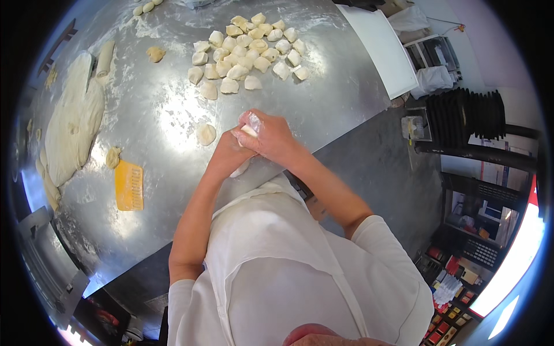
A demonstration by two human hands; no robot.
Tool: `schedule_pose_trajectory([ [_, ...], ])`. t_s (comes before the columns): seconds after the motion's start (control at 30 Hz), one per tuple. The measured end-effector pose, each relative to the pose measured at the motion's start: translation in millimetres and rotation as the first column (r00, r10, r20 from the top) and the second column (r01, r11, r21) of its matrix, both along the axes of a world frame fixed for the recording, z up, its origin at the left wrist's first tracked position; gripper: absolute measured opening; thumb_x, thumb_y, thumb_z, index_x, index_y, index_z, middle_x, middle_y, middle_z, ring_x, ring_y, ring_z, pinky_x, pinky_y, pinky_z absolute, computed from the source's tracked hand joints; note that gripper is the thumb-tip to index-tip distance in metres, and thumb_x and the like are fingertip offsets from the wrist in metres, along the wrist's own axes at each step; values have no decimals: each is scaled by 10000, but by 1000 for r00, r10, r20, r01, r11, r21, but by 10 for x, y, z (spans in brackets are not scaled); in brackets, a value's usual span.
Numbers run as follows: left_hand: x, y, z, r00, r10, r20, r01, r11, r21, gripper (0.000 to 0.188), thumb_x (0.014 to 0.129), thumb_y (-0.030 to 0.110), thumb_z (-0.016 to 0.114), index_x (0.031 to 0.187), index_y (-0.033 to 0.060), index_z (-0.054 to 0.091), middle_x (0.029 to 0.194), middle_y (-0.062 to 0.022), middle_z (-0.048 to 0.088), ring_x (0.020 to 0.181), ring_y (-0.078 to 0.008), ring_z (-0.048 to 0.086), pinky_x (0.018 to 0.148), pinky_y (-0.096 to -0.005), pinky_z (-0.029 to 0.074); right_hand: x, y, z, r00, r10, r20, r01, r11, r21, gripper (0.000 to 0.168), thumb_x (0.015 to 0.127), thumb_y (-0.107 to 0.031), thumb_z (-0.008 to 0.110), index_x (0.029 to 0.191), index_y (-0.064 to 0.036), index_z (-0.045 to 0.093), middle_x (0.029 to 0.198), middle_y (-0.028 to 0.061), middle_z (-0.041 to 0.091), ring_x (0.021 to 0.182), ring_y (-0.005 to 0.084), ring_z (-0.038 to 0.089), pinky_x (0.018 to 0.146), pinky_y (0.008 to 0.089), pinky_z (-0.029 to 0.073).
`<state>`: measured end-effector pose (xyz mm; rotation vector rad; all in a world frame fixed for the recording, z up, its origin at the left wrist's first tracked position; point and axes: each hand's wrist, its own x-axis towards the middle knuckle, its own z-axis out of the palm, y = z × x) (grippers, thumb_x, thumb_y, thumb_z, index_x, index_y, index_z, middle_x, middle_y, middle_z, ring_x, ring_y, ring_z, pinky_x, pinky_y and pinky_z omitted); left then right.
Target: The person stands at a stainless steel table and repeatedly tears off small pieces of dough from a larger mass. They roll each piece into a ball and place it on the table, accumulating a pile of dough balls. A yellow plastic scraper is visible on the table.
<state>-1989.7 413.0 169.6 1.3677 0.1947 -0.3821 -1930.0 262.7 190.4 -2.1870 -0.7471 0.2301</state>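
My left hand (231,151) and my right hand (270,135) are pressed together near the table's front edge, closed around a piece of white dough (249,130) that shows between the fingers. More dough (240,168) shows under my left wrist, partly hidden by it. A flattened round of dough (206,134) lies alone to the left of my hands. Beyond them, many small dough pieces (238,56) are spread in a cluster on the floured metal table (173,173). An orange plastic dough scraper (129,186) lies at the left, with a dough lump (113,157) at its upper end.
A large dough slab (71,129) and a dough roll (104,59) lie far left. A small lump (156,54) sits apart from the cluster. Metal equipment (49,264) stands at the lower left. A white board (378,47) adjoins the table at upper right, near stacked black trays (465,116).
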Motion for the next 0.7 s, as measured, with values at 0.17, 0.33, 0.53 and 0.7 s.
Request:
schedule_pose_trajectory([
  [0.17,37,-160,-261,975,78,206,-118,975,189,246,850,52,736,1086,21,673,972,-101,732,885,-204,676,820,-347,535,145,10,-143,989,-144,-29,146,986,79,276,902,-315,740,997,-72,651,870,162,702,803,354,693,713,417,547],
  [0.33,50,-388,2,956,-11,294,-135,872,471,255,917,96,728,1149,27,647,955,-76,698,853,-185,653,798,-327,531,803,-75,-719,922,-388,-10,383,913,-145,333,906,-341,736,1019,-42,641,868,171,706,831,388,686,768,436,539],
  [0.53,216,-336,128,873,485,-49,-485,874,15,299,992,162,678,1253,36,604,891,-31,594,751,-121,574,729,-301,494,1297,-289,-702,932,-360,32,362,929,-80,458,924,-397,705,1180,-25,623,1073,162,693,914,388,685,811,448,532],
  [0.7,256,-173,-101,862,497,-99,-505,827,-245,432,1025,228,642,1381,17,518,1044,-81,630,920,-158,608,882,-311,497,1151,-322,-655,889,-368,273,413,902,-129,511,930,-350,727,1288,-20,570,1057,166,668,1001,403,657,871,432,540],
])
